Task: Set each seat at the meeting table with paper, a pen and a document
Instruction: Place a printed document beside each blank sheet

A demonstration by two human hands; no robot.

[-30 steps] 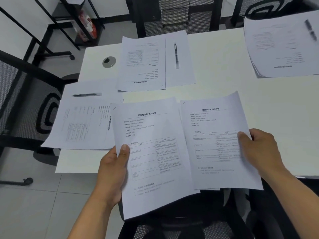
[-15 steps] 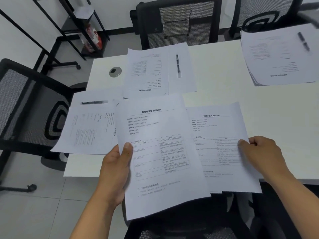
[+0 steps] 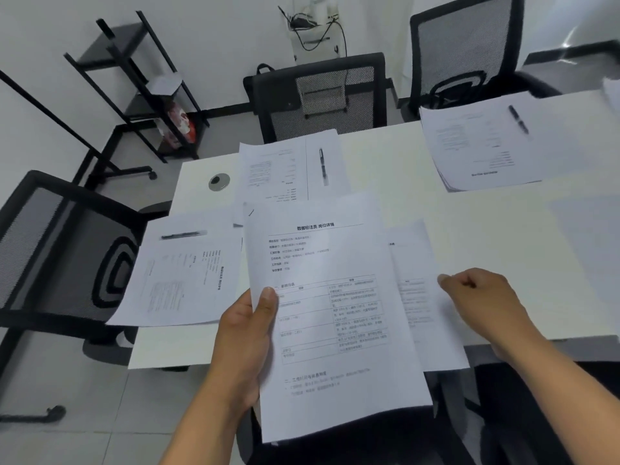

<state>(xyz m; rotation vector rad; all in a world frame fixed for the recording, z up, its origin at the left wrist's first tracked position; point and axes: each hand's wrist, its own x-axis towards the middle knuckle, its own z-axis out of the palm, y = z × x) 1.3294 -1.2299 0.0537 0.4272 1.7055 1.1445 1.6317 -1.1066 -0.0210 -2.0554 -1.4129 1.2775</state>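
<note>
The left hand (image 3: 246, 344) gripped a printed document (image 3: 330, 313) above the counter (image 3: 486, 250); the right hand (image 3: 483, 298), fingers loosely curled, rested on another sheet (image 3: 424, 297).

Two bare forearms, no sleeves, watch or rings visible; left hand (image 3: 246, 340) with short trimmed thumbnail, right hand (image 3: 483, 297) with knuckles showing, both wrists unadorned, forearms entering from the lower edge

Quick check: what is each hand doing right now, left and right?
Left hand: closed on the front document, thumb on top.
Right hand: fingers curled over the edge of the second sheet; a firm grip cannot be told.
</note>
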